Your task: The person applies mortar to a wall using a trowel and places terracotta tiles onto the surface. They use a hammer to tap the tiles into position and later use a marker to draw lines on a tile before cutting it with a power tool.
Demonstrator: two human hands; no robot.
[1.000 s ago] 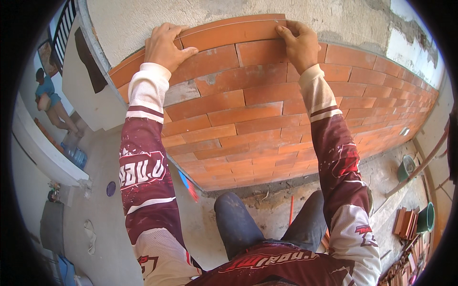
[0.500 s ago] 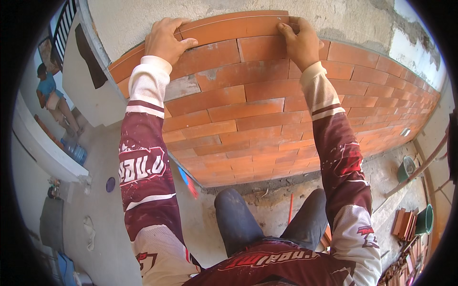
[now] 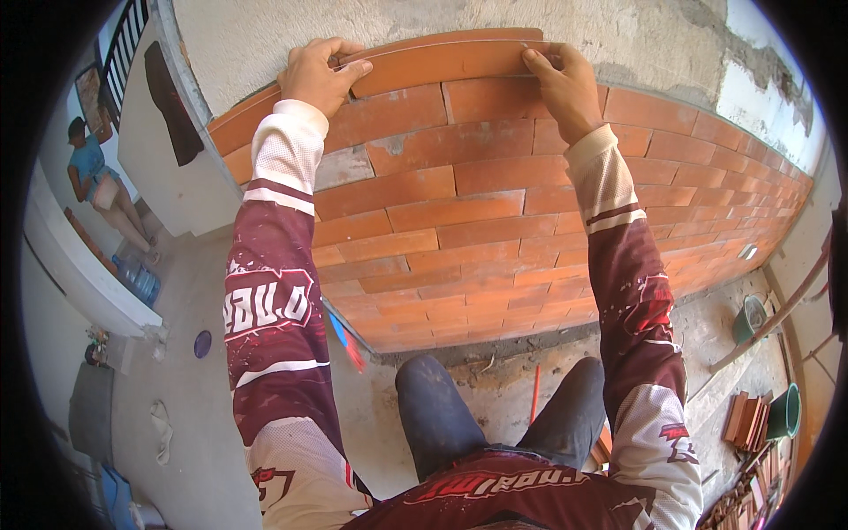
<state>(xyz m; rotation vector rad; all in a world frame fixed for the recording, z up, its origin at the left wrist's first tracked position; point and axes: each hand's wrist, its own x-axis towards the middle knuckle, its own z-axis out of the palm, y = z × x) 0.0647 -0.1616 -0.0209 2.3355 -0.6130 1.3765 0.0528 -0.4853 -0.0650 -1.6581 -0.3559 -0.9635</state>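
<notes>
One terracotta tile (image 3: 442, 67), between the two hands (image 3: 315, 79) (image 3: 567, 90), both grasping its ends.

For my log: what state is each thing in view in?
Brick wall: laid in staggered rows
Top brick: held in the uppermost row
Left hand: at its left end, grip unclear
Right hand: closed on its right end
Loose bricks: stacked on the floor
Green bucket: uncovered
Other person: standing
</notes>
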